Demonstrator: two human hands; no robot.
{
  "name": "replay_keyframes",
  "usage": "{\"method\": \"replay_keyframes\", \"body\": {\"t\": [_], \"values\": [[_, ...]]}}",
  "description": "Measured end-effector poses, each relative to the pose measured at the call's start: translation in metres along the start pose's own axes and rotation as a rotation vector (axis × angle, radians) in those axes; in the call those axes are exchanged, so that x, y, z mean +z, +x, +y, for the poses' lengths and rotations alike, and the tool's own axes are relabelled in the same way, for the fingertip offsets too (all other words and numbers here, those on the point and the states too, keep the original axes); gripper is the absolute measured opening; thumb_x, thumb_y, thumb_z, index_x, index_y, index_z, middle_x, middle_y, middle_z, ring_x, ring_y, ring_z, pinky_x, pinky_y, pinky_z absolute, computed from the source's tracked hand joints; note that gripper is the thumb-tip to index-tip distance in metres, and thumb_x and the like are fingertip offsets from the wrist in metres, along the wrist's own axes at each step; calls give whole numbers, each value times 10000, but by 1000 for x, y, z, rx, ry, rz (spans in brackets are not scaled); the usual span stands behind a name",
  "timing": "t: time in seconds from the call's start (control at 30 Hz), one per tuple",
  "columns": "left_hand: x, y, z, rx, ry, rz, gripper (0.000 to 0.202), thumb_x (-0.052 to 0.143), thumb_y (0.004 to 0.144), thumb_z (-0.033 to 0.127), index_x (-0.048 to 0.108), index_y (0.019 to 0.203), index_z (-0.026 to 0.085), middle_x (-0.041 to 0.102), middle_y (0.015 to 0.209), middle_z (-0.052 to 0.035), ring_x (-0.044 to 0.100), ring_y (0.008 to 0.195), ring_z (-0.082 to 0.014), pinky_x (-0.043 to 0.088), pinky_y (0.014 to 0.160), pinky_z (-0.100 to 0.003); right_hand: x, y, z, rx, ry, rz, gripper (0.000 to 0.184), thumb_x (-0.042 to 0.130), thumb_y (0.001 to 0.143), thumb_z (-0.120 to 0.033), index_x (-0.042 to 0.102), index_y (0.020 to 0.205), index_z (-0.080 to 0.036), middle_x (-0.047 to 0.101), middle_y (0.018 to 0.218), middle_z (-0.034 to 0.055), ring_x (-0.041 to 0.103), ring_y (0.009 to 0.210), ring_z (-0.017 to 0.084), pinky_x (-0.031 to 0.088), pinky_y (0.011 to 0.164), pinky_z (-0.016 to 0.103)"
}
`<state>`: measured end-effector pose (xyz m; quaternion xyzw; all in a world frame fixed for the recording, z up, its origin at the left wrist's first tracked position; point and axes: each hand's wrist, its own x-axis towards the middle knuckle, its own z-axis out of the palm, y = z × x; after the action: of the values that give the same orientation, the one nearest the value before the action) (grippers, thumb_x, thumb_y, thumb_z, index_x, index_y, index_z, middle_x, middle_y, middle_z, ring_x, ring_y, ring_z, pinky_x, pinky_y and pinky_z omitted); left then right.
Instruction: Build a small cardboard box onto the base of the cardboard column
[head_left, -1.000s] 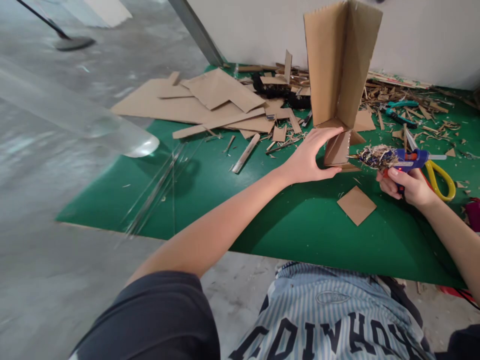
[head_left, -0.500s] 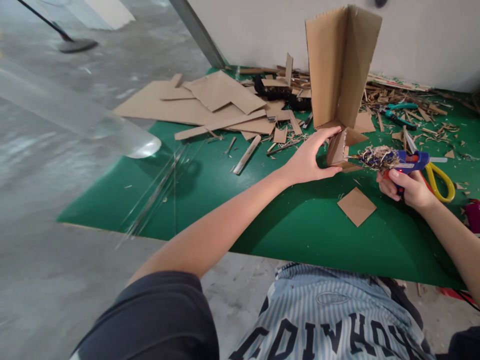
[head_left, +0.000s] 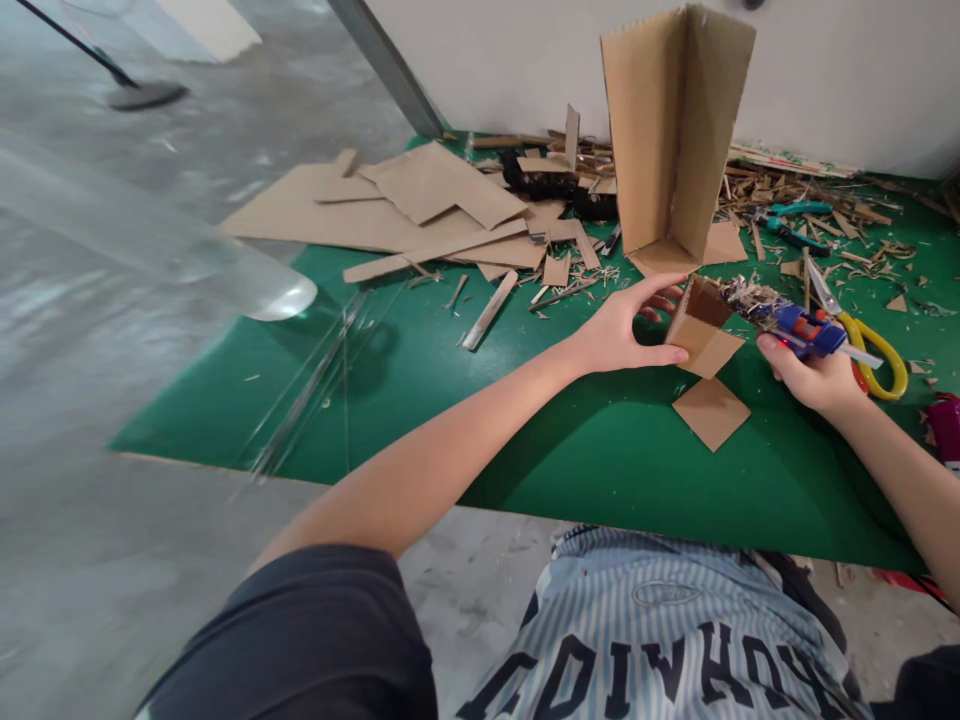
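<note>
The left hand [head_left: 611, 330], grip pinching the small cardboard box [head_left: 703, 343], has turned it. That seemingly offers another edge to the glue gun [head_left: 804, 328] the right hand [head_left: 821, 380] holds.

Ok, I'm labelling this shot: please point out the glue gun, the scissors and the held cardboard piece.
Glue gun [head_left: 789, 320], head view, blue body.
Scissors [head_left: 853, 326], head view, yellow handle.
Held cardboard piece [head_left: 707, 345], head view, near face.

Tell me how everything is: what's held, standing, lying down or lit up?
left hand: gripping the small cardboard piece
right hand: holding the glue gun
small cardboard piece: folded
glue gun: red light lit
tall cardboard piece: folded, standing upright
cardboard square: lying flat
yellow-handled scissors: lying down, open or shut unclear
</note>
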<state>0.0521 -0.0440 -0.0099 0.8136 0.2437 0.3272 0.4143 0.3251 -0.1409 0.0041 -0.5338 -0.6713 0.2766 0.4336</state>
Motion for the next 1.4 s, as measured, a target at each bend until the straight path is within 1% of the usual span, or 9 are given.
{"method": "replay_keyframes", "body": {"t": [0.13,0.27,0.33,0.5,0.57,0.8,1.03,1.23,1.4], "values": [[0,0,4,-16,-16,-12,951,835,693,661,508,1480,239,620,1444,-141,634,1273,-338,567,1030,-460,0,1,-7,-113,-143,-10,466,679,916,-525,468,644,-211,442,558,6,365,519,108,287,496,306],[0,-1,5,-38,-3,-11,939,827,685,677,538,1460,232,617,1451,-149,659,1221,-328,584,984,-459,1,2,-9,-160,-214,-17,436,682,911,-514,470,678,-212,453,580,4,351,520,105,286,509,311],[0,-1,4,-35,-1,-5,943,834,675,676,550,1451,220,626,1436,-156,669,1193,-321,589,961,-450,1,2,-8,-170,-234,-4,445,675,913,-517,453,673,-214,450,578,5,348,518,106,285,510,314],[0,-1,1,-22,11,1,937,834,681,675,560,1444,205,623,1440,-162,671,1185,-315,586,960,-440,1,2,-8,-178,-238,6,451,670,918,-509,438,666,-216,429,563,2,332,511,104,274,508,317],[0,-1,0,-18,8,7,940,835,679,674,561,1444,201,629,1433,-162,672,1183,-317,586,952,-439,1,3,-9,-187,-235,-3,437,670,922,-492,444,669,-217,415,554,-5,329,507,102,267,510,315],[1,0,-3,-2,12,-3,938,857,669,649,571,1440,196,641,1417,-161,679,1171,-304,587,918,-404,3,7,-5,-221,-281,7,382,682,895,-421,452,667,-217,437,529,-21,346,469,96,279,480,301],[1,0,-5,7,26,11,913,851,683,636,581,1435,194,658,1389,-158,680,1158,-290,587,911,-392,3,8,-7,-252,-321,18,392,678,884,-384,417,639,-221,420,511,-27,333,457,92,272,462,293],[0,1,-4,35,32,27,884,827,708,646,580,1434,208,658,1399,-145,689,1136,-276,592,879,-364,3,8,-7,-214,-329,30,409,671,874,-413,402,632,-222,397,502,-28,320,464,93,270,462,292],[-1,1,-5,38,34,38,870,822,714,649,587,1427,208,660,1401,-151,685,1159,-287,599,904,-382,4,9,-5,-227,-335,40,426,664,876,-435,396,624,-221,419,514,-21,342,463,95,287,465,289]]}}
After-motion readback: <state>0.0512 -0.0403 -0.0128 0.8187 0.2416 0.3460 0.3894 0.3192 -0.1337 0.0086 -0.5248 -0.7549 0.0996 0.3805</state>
